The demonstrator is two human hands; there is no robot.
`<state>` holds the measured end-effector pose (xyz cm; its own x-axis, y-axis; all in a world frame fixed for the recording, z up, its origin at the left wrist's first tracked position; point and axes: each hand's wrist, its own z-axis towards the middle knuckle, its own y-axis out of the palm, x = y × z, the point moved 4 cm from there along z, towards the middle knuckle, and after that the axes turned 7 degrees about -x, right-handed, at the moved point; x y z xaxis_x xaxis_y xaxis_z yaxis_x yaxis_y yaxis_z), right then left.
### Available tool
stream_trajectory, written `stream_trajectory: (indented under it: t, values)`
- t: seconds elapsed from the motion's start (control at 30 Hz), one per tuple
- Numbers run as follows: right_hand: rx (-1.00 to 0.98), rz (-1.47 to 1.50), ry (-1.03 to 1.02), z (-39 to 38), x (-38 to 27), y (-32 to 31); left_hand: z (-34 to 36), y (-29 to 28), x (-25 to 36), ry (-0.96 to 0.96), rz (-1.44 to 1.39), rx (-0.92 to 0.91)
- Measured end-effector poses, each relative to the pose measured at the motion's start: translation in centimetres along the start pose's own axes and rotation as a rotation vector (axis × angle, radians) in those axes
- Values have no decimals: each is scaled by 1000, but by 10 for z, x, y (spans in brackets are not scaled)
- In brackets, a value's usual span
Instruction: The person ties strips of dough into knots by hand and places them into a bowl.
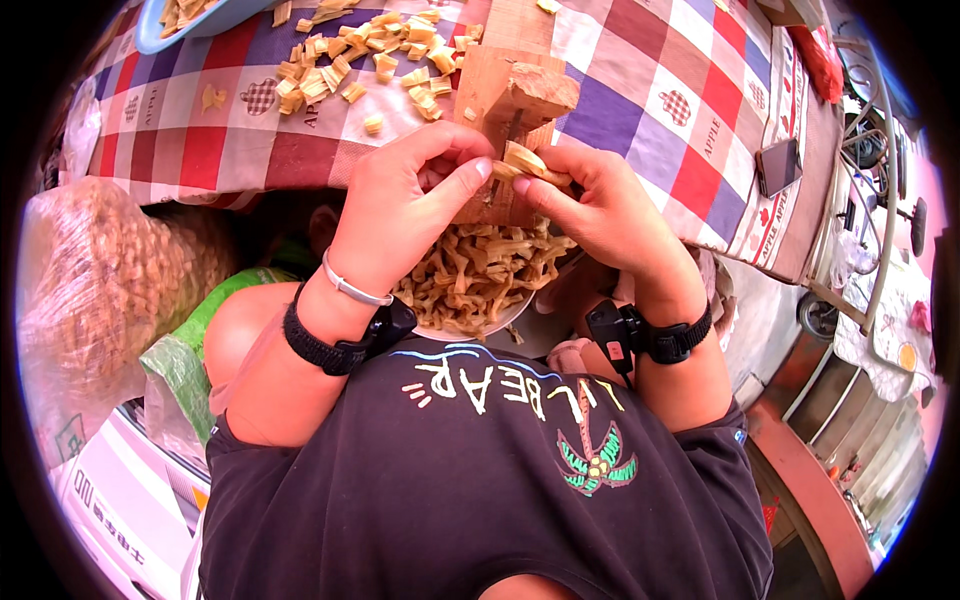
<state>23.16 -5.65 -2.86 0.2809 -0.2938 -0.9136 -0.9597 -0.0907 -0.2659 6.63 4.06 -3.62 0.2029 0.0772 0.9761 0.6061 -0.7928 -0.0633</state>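
Note:
A pale yellow dried strip (pixel 521 160), folded and ridged, lies between my hands just in front of an upright wooden block (pixel 535 90). My right hand (pixel 607 205) pinches it between thumb and fingers. The thumb and forefinger of my left hand (pixel 415 190) close at its left end; the other fingers curl in. A thin dark blade (pixel 514 125) stands against the block, right behind the strip. Under my hands, a pale bowl (pixel 470 330) holds many brownish dried strips (pixel 480 275). Short cut yellow pieces (pixel 340 65) are scattered on the table beyond my left hand.
A checked cloth (pixel 640 60) covers the table. A blue basin (pixel 180 35) with more pieces stands far left. Left of me is a large clear plastic bag (pixel 110 280) full of dried pieces. A dark phone-like object (pixel 778 166) lies at the table's right edge, near a metal rail (pixel 885 200).

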Motion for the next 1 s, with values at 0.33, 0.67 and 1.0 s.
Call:
stream_trajectory:
  t: [0.33, 0.67, 1.0]
  values:
    - [37, -154, 99, 3, -12, 1, 3, 9, 11, 260, 496, 83]
    - [4, 25, 163, -11, -11, 3, 2, -15, 11, 385, 751, 357]
    - [242, 475, -78, -30, -21, 0, -28, 12, 26, -224, -89, -372]
